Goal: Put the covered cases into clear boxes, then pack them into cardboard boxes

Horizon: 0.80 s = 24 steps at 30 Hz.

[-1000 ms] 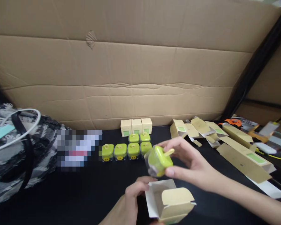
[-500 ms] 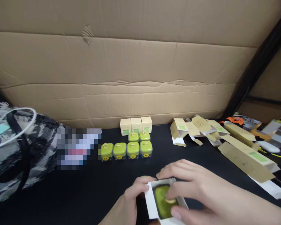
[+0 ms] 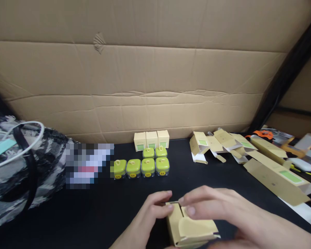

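A small beige cardboard box [image 3: 194,228] stands low in the view between my hands, its top flaps folded partly over the opening. My left hand [image 3: 147,216] grips the box by its left side, fingers on the upper left edge. Over the far part of the top, the fingers of my right hand [image 3: 217,207] press on a flap, its thumb partly out of sight. A flap end sticks out at the box's near right corner. What lies inside is now covered. Beyond my hands, several green-lidded clear containers [image 3: 148,167] with yellow H labels are lined up in two rows.
Three closed beige boxes [image 3: 151,140] stand behind the containers. Opened, flattened boxes [image 3: 277,180] lie along the right, near a white mouse [image 3: 303,164] and an orange tool [image 3: 263,134]. A black-and-grey fabric bundle [image 3: 49,155] with a white cable sits left. A cardboard wall [image 3: 155,72] closes the back.
The box's flaps have been folded over, hiding the green-lidded container that showed inside. My right hand has moved from that lid onto the flap; my left hand still holds the box.
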{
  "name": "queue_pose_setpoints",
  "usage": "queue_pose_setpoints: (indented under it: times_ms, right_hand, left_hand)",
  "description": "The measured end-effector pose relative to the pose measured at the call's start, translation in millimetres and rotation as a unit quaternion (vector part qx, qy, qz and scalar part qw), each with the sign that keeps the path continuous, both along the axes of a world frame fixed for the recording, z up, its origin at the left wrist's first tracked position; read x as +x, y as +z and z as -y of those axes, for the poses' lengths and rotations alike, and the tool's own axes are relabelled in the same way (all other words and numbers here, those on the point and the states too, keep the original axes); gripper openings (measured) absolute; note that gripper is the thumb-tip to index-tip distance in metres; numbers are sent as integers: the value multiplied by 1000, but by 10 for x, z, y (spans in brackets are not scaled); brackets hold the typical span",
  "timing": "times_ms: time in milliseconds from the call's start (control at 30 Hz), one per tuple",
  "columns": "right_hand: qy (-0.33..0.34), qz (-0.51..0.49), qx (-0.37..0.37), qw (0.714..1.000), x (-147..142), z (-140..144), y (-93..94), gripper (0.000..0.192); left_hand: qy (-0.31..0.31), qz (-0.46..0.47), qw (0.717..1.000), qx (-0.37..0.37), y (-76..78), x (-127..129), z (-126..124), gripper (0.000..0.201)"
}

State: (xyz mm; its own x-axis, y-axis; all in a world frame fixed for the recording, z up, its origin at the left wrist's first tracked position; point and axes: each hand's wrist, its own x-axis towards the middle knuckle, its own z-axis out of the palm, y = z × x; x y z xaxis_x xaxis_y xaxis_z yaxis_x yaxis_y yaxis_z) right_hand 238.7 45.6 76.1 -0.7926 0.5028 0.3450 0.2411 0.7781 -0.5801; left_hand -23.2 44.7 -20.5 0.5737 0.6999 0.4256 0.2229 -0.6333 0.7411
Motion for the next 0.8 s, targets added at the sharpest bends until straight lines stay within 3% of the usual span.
queue_pose_setpoints:
  times_ms: [133,300,400,533,633,733,800]
  right_hand:
    - [-66,-76,-50,994,-92,-59,-152,26]
    - [-92,-123,-160,975,-166,-144,-298,17]
    - [-99,-133,-158,973,-187,-143,-317,16]
    - [-103,-95,-88,986,-189,-119,-304,22]
    - [-109,1,75,991,-150,-112,-291,29]
    - [-97,91,278,951,-94,-106,-283,48]
    - [-72,121,322,936,-75,-99,-281,61]
  left_hand:
    - [-36,9,999,0,46,14,3,52]
    - [-15,101,995,4,-61,18,-12,66]
    - [-13,73,997,33,-45,21,-15,70]
    - [-31,15,997,62,15,26,-31,61]
    - [-22,3,998,65,-15,24,-41,60]
    - [-13,-7,996,86,-74,15,-54,60]
    - [-12,-12,995,98,-93,10,-65,58]
